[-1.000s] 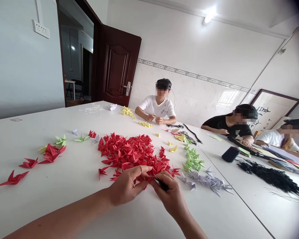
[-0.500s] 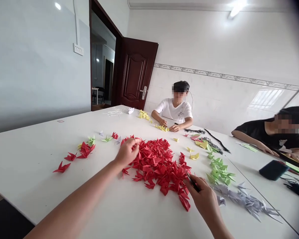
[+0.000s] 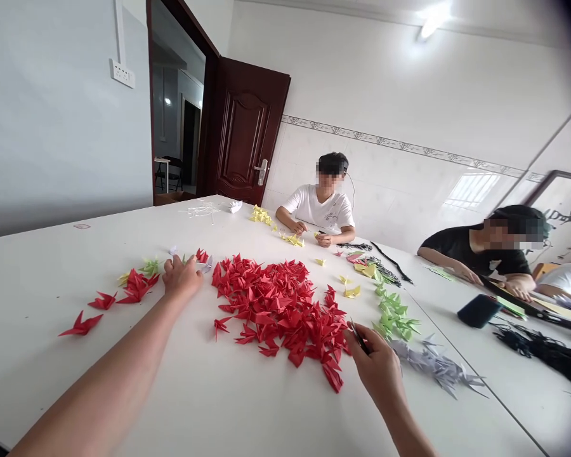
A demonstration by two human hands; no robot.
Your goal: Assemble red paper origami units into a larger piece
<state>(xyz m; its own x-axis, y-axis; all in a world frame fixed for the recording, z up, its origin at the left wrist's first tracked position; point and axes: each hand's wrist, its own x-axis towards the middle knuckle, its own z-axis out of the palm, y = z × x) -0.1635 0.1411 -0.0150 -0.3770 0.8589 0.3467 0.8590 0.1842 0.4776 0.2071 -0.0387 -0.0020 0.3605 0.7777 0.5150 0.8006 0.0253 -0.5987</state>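
Note:
A large pile of red paper cranes (image 3: 278, 301) lies on the white table (image 3: 181, 387). Left of the pile, my left hand (image 3: 181, 277) is over a small group of cranes, with fingers bent down beside a pale lilac crane (image 3: 206, 264) and a green crane (image 3: 150, 266); whether it grips one is hidden. At the pile's right edge my right hand (image 3: 374, 358) is closed around a small dark tool with a pointed metal tip (image 3: 359, 336). Further left lie loose red cranes (image 3: 80, 325).
Green cranes (image 3: 394, 314) and lilac cranes (image 3: 442, 368) line the right side. Yellow cranes (image 3: 261, 216) lie near a person in white (image 3: 318, 206). A person in black (image 3: 471, 251) sits at the right, near a dark pouch (image 3: 479, 311) and black cords (image 3: 542, 352).
My left hand has moved left, off the red pile to the small cranes beside it. My right hand stays at the pile's right edge with the tool. The view has turned slightly right.

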